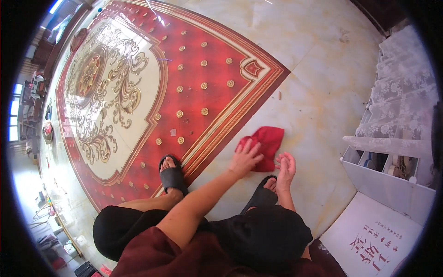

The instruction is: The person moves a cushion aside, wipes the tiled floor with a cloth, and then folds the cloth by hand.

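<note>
A piece of red cloth lies in front of my feet on pale marble-patterned floor tiles, with one part bunched up. My left hand is over the bunched left side of the cloth, palm down and fingers spread; whether it presses on the fabric I cannot tell. To the right of the cloth, my right hand is raised with its fingers loosely bent and nothing in them. Below it, a black sandal is on my right foot. Another black sandal is on my left foot, at the edge of the red patterned floor.
A glossy red and gold floor design spreads out to the left. On the right stands a white shoe rack under a lace cover. A white board or box bearing writing is beside it. A small brown scrap lies on the tiles.
</note>
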Action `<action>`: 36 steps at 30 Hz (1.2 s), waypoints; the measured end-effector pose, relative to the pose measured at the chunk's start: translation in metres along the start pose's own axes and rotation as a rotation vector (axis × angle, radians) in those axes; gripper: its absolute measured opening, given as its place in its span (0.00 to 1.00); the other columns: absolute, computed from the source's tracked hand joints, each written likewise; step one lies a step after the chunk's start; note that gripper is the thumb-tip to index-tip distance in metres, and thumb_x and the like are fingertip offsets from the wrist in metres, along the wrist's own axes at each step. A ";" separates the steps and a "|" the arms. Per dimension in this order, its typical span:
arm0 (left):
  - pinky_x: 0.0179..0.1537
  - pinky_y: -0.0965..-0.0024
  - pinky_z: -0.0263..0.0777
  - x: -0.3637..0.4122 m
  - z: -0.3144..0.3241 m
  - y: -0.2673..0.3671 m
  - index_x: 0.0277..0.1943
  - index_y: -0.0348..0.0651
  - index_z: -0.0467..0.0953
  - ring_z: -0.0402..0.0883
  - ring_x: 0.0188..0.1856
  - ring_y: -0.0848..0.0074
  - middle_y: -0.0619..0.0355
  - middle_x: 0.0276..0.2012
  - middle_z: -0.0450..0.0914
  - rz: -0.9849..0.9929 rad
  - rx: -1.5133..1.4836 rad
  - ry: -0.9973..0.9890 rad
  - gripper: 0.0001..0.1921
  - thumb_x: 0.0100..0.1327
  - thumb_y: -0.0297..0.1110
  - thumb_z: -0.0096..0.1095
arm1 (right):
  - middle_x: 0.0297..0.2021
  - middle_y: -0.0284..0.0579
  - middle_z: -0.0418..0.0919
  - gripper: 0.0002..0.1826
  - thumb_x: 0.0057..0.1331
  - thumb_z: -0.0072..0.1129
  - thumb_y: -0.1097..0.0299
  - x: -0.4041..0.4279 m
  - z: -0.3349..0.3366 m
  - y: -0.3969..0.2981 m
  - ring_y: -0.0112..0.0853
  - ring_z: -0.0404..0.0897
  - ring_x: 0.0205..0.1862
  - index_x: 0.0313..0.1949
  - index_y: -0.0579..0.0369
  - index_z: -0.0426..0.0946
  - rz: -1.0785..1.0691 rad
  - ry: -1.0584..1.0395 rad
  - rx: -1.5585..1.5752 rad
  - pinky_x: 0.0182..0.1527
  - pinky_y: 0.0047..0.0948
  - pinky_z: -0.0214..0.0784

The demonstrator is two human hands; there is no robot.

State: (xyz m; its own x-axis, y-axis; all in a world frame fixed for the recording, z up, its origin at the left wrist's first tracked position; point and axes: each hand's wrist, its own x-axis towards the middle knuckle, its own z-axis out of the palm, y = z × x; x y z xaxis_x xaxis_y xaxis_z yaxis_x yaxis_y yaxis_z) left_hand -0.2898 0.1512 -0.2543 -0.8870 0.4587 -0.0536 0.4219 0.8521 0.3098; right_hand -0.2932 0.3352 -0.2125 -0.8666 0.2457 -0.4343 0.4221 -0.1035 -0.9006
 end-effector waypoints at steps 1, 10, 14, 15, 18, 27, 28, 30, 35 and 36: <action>0.61 0.43 0.56 -0.001 -0.009 -0.013 0.56 0.60 0.72 0.51 0.69 0.49 0.53 0.67 0.57 -0.027 -0.011 0.049 0.23 0.55 0.38 0.62 | 0.45 0.43 0.75 0.17 0.70 0.45 0.64 0.003 0.000 0.003 0.28 0.75 0.44 0.54 0.59 0.67 -0.027 -0.010 -0.043 0.44 0.26 0.67; 0.46 0.57 0.72 -0.024 -0.113 -0.206 0.49 0.56 0.73 0.71 0.48 0.57 0.57 0.48 0.69 -0.465 0.468 -0.123 0.23 0.47 0.30 0.67 | 0.38 0.38 0.77 0.12 0.68 0.46 0.68 -0.002 0.028 -0.016 0.25 0.77 0.37 0.48 0.59 0.71 -0.090 -0.145 -0.138 0.39 0.24 0.68; 0.44 0.57 0.73 -0.043 -0.220 -0.250 0.48 0.53 0.73 0.71 0.49 0.54 0.58 0.47 0.70 -0.230 0.435 -0.065 0.22 0.48 0.26 0.64 | 0.34 0.37 0.78 0.10 0.69 0.46 0.69 -0.008 0.048 -0.040 0.24 0.78 0.32 0.44 0.59 0.74 -0.124 -0.263 -0.178 0.36 0.23 0.69; 0.43 0.58 0.73 -0.046 -0.238 -0.250 0.48 0.52 0.73 0.71 0.48 0.53 0.57 0.47 0.71 -0.151 0.359 -0.038 0.23 0.46 0.26 0.66 | 0.34 0.37 0.78 0.10 0.69 0.45 0.70 -0.006 0.052 -0.049 0.24 0.78 0.32 0.43 0.59 0.74 -0.132 -0.303 -0.210 0.35 0.22 0.69; 0.47 0.58 0.70 -0.044 -0.247 -0.212 0.47 0.51 0.74 0.71 0.49 0.60 0.59 0.46 0.72 0.046 0.205 -0.012 0.20 0.48 0.27 0.64 | 0.33 0.40 0.79 0.10 0.68 0.44 0.72 0.002 0.067 -0.076 0.25 0.79 0.31 0.43 0.58 0.75 -0.250 -0.473 -0.326 0.36 0.25 0.71; 0.47 0.63 0.68 -0.132 -0.074 -0.096 0.51 0.57 0.72 0.68 0.47 0.62 0.59 0.53 0.67 0.507 0.006 -0.134 0.23 0.49 0.33 0.62 | 0.35 0.47 0.79 0.10 0.63 0.48 0.77 -0.016 0.172 -0.189 0.42 0.80 0.35 0.43 0.57 0.75 -0.972 -1.072 -0.969 0.39 0.32 0.73; 0.47 0.65 0.68 -0.132 -0.068 -0.096 0.49 0.58 0.73 0.69 0.47 0.63 0.60 0.50 0.67 0.509 -0.026 -0.155 0.19 0.51 0.34 0.60 | 0.37 0.47 0.79 0.09 0.64 0.49 0.76 -0.020 0.178 -0.195 0.44 0.80 0.38 0.43 0.56 0.74 -0.936 -1.098 -1.016 0.39 0.35 0.73; 0.46 0.66 0.68 -0.128 -0.059 -0.106 0.46 0.59 0.73 0.70 0.47 0.65 0.60 0.46 0.68 0.510 -0.065 -0.169 0.15 0.53 0.34 0.59 | 0.38 0.47 0.79 0.09 0.64 0.49 0.73 -0.027 0.187 -0.191 0.44 0.79 0.38 0.43 0.53 0.74 -0.917 -1.089 -1.004 0.38 0.37 0.73; 0.47 0.64 0.71 -0.116 -0.082 -0.169 0.47 0.57 0.73 0.70 0.51 0.62 0.61 0.51 0.68 0.191 0.059 -0.048 0.17 0.53 0.31 0.59 | 0.39 0.45 0.78 0.10 0.64 0.49 0.70 -0.035 0.172 -0.173 0.45 0.79 0.39 0.44 0.50 0.74 -0.788 -1.084 -1.143 0.40 0.41 0.73; 0.46 0.62 0.72 -0.117 -0.088 -0.191 0.49 0.58 0.73 0.70 0.51 0.61 0.60 0.51 0.68 0.097 0.082 -0.038 0.18 0.53 0.31 0.59 | 0.40 0.45 0.78 0.10 0.64 0.49 0.70 -0.029 0.166 -0.173 0.45 0.79 0.40 0.45 0.49 0.74 -0.820 -1.123 -1.281 0.41 0.42 0.72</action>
State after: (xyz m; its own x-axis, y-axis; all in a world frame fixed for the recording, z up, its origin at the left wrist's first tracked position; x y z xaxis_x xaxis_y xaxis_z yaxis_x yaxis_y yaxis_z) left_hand -0.2835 -0.0875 -0.2235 -0.8341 0.5480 -0.0638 0.5208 0.8202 0.2366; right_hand -0.3858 0.1858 -0.0465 -0.4541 -0.8567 -0.2447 -0.6708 0.5095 -0.5389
